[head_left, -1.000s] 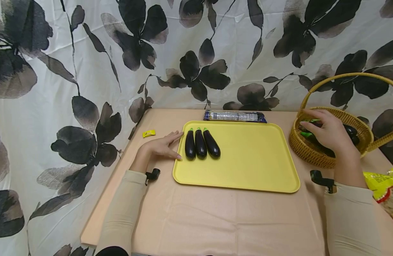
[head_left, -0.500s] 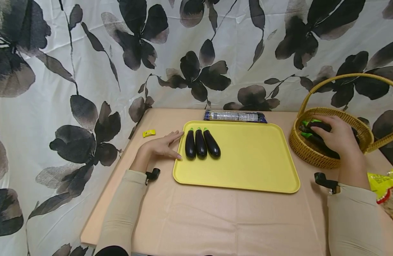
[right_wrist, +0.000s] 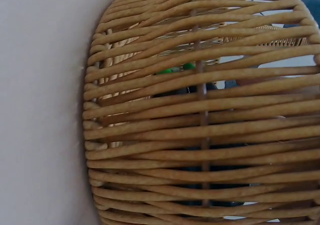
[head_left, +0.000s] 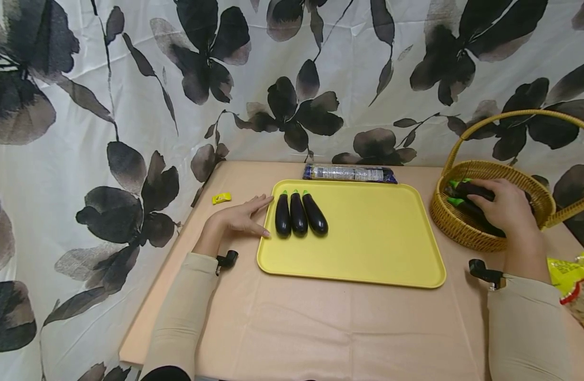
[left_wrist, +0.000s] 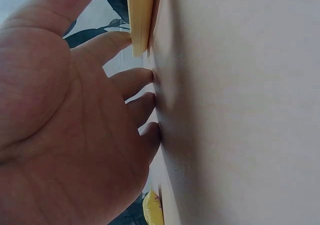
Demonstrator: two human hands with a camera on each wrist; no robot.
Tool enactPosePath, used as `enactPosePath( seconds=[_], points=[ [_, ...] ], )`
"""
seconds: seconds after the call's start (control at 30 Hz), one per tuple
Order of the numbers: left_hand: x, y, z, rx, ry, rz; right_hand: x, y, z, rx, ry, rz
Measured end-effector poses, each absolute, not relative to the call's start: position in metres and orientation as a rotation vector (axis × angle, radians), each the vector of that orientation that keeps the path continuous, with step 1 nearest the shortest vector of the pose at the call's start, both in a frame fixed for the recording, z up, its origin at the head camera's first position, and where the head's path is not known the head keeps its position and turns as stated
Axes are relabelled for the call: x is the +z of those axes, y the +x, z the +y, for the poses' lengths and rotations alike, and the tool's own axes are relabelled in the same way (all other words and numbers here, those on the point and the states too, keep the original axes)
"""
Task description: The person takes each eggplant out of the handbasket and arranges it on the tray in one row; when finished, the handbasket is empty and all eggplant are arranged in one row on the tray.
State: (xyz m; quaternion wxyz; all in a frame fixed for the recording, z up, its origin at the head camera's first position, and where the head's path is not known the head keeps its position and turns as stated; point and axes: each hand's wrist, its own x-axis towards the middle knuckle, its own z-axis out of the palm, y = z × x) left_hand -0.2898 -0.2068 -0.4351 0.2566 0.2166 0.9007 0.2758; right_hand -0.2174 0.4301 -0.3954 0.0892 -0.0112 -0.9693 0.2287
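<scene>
Three dark eggplants (head_left: 299, 216) with green stems lie side by side at the left end of a yellow tray (head_left: 373, 238). My left hand (head_left: 239, 218) rests at the tray's left rim, thumb and index finger touching it; in the left wrist view the other fingertips rest on the table. Inside a wicker basket (head_left: 458, 231), my right hand (head_left: 508, 207) grips an eggplant (head_left: 475, 189), its thumb on the near side and fingers over the top. Another eggplant (head_left: 470, 212) lies in front of it in the basket. Woven canes hide the right hand's grip in the right wrist view.
The basket's tall handle (head_left: 516, 112) arches above the right hand. Behind the tray lies a blue-and-clear packet (head_left: 349, 173). A small yellow wrapped item (head_left: 221, 198) sits left of the tray, and a yellow bag (head_left: 570, 275) lies at the right edge.
The right hand has shifted slightly right inside the basket and its fingers have closed over the rear eggplant. The left hand and the tray have stayed put.
</scene>
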Motion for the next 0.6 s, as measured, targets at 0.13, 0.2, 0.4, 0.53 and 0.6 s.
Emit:
enactPosePath(
  seconds=[0.13, 0.2, 0.4, 0.53, 0.6],
  points=[
    [-0.4348, -0.2896, -0.2074, 0.747, 0.590, 2.443, -0.3970, -0.2162, 0.4307, 0.654, -0.040, -2.889],
    [-0.4345, -0.2892, -0.2074, 0.746, 0.591, 2.442, -0.3980, -0.2163, 0.4312, 0.638, -0.049, -2.895],
    [-0.4347, -0.2895, -0.2076, 0.745, 0.591, 2.443, -0.3999, -0.2171, 0.4343, 0.579, -0.073, -2.928],
    [-0.4350, -0.2897, -0.2079, 0.748, 0.589, 2.442, -0.3999, -0.2178, 0.4358, 0.557, -0.104, -2.955],
    [-0.4347, -0.2895, -0.2079, 0.748, 0.588, 2.440, -0.4000, -0.2180, 0.4361, 0.558, -0.128, -2.964]
  ],
)
